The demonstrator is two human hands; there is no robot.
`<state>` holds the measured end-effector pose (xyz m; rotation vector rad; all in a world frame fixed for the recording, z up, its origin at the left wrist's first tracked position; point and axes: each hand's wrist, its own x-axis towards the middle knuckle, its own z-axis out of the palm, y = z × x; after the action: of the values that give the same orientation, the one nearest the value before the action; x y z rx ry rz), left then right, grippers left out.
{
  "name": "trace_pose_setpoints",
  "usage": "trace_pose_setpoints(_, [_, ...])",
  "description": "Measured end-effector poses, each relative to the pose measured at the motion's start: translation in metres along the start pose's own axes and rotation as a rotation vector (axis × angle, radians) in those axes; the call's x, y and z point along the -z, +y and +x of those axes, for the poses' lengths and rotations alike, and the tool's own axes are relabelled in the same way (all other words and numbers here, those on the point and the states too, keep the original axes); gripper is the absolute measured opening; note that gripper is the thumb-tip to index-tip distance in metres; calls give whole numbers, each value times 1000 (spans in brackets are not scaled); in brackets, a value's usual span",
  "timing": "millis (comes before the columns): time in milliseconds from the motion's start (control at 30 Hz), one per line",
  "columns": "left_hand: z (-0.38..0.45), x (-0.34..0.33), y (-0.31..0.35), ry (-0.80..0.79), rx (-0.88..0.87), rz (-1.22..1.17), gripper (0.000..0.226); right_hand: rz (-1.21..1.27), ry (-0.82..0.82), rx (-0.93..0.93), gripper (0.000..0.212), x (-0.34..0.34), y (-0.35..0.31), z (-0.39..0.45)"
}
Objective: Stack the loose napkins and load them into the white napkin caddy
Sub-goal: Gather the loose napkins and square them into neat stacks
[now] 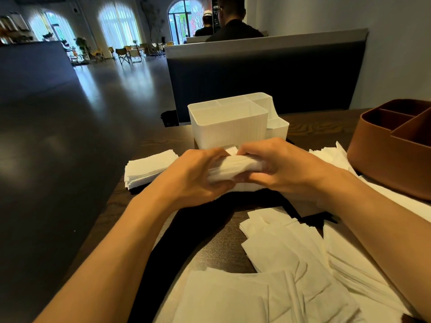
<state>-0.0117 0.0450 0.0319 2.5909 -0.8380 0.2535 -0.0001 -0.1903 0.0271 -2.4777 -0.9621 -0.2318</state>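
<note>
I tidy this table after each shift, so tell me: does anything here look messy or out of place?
Yes. Loose napkins lie fanned and overlapping, some creased, near the table's front right. A neater pile sits left. Both hands, left and right, grip a bundle before the white caddy.
</note>
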Motion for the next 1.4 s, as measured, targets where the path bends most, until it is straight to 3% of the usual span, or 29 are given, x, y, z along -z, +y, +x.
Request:
trace_pose_setpoints(100, [0, -1, -1, 0, 13, -18, 63, 3, -30, -46, 40, -3, 0, 1])
trace_pose_setpoints(233, [-1, -10, -3, -86, 46, -49, 71, 30, -25, -100, 55, -10, -3, 5])
trace_pose_setpoints(367, [-1, -8, -3, -41, 18, -23, 63, -53, 117, -51, 47, -15, -6, 9])
trace_pose_setpoints(600, [0, -10, 1, 37, 64, 39, 45, -248, 31, -41, 67, -14, -8, 9])
trace_pose_setpoints(800, [-2, 0, -6, 1, 174, -224, 44, 125, 61, -88, 38, -4, -6, 5])
trace_pose_setpoints(967, [-6, 9, 4, -161, 246, -597, 34, 290, 5, -166, 26, -2, -6, 5])
trace_pose_setpoints(1067, [-6, 11, 4, -172, 295, -658, 36, 368, -30, -237, 25, -4, -1, 5])
trace_pose_setpoints(1233, [-5, 8, 0, -165, 381, -860, 40, 419, -20, -311, 46, -6, 3, 7])
trace_pose_setpoints(1400, [-3, 9, 1, -184, 496, -1136, 49, 711, -91, -427, 39, -3, 6, 8])
